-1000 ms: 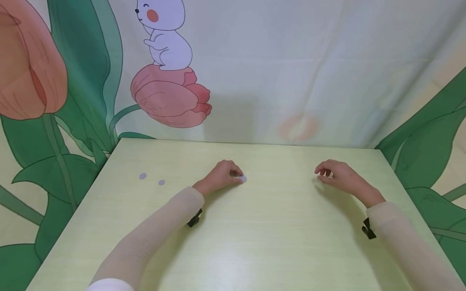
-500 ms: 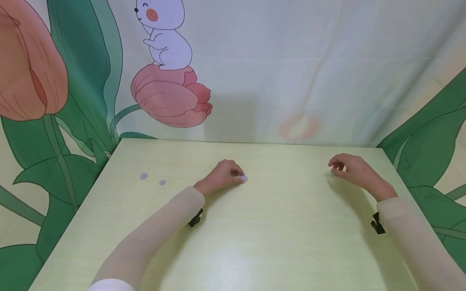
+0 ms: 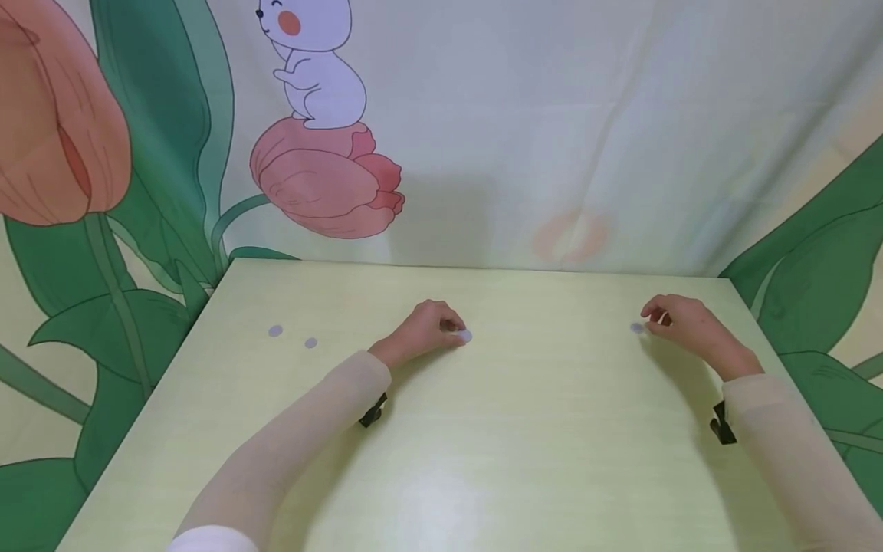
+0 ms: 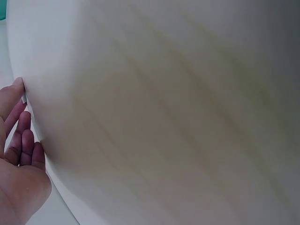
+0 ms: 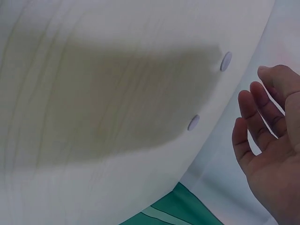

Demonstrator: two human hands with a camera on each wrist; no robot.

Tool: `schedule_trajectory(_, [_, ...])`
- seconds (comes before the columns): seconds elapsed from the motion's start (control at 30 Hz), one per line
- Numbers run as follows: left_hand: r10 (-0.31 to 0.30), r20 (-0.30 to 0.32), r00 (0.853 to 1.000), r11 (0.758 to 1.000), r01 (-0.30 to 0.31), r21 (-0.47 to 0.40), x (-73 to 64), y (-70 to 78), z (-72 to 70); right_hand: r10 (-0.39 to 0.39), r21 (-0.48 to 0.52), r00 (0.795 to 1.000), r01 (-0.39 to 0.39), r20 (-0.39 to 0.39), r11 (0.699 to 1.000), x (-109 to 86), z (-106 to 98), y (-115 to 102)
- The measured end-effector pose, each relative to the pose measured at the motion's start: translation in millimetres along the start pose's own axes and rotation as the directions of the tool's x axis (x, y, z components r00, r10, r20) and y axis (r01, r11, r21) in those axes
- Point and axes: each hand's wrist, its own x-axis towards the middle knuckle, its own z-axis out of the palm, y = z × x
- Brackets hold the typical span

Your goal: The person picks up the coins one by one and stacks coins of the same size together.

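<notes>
My left hand pinches a flat lilac disc between thumb and fingers, close over the table around its middle. In the left wrist view the disc shows only as a thin edge at the fingertips. Over at the right, my right hand hovers with loosely bent fingers and nothing between them. A lilac disc lies just left of its fingertips. The right wrist view shows two discs lying on the table, an upper disc and a lower disc; in the head view the hand hides one.
Two more lilac discs lie at the left of the pale table, a larger-looking disc and a nearer disc. Behind the table's back edge hangs a printed cloth with tulips and a white animal.
My right hand has moved to the right, and a disc now shows beside its fingertips. The left hand has kept its place, still pinching its disc.
</notes>
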Motion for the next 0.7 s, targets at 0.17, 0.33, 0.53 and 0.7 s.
schedule_trajectory(0.17, [-0.002, 0.001, 1.0, 1.0, 0.002, -0.002, -0.2, 0.8, 0.2, 0.027, 0.052, 0.999, -0.029, 0.027, 0.998, -4.1, 4.1, 5.7])
schedule_trajectory(0.33, [-0.01, -0.004, 1.0, 1.0, 0.01, -0.003, -1.1, -0.7, -0.7, 0.04, 0.082, 0.999, -0.043, 0.027, 0.996, -5.3, 6.3, 10.0])
schedule_trajectory(0.53, [-0.005, -0.007, 1.0, 1.0, 0.005, -0.01, -2.1, -4.4, 0.6, 0.042, 0.103, 0.999, -0.044, 0.02, 0.994, 0.4, 8.3, 21.0])
schedule_trajectory(0.7, [0.001, -0.011, 1.0, 1.0, -0.001, -0.017, -1.9, -3.9, 1.2, 0.04, 0.115, 0.999, -0.044, 0.036, 0.992, 3.8, 10.6, 25.2])
